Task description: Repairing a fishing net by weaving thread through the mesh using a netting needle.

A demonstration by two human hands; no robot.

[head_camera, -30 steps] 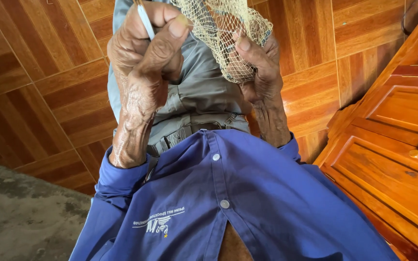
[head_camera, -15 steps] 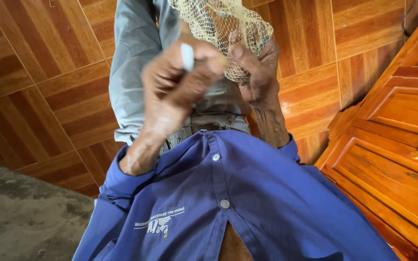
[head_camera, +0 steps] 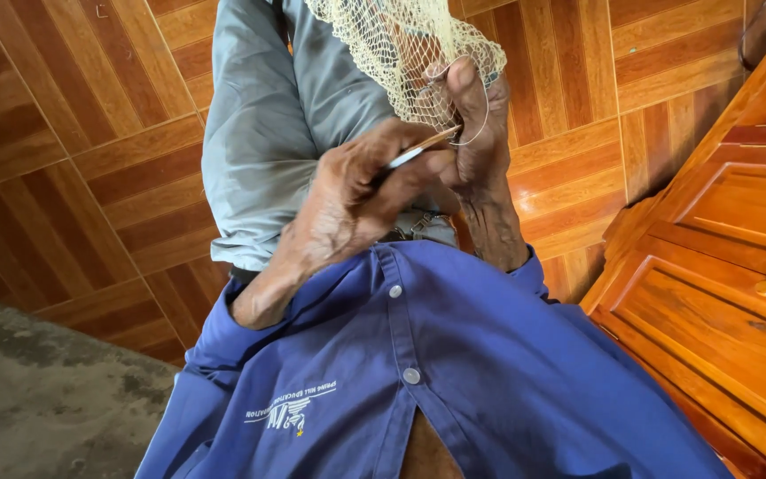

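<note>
Left grip (head_camera: 361, 191) on thin needle (head_camera: 423, 149) against pale mesh net (head_camera: 401, 53)

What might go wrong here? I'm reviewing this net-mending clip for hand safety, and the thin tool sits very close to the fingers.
The left hand drives the slim tool straight toward the right hand, so a slip could jab a finger. A loop of thin line lies around the right fingers and could bite if pulled tight. The fine net bunched in that grip could snag the tool tip and tear a mesh.
</note>
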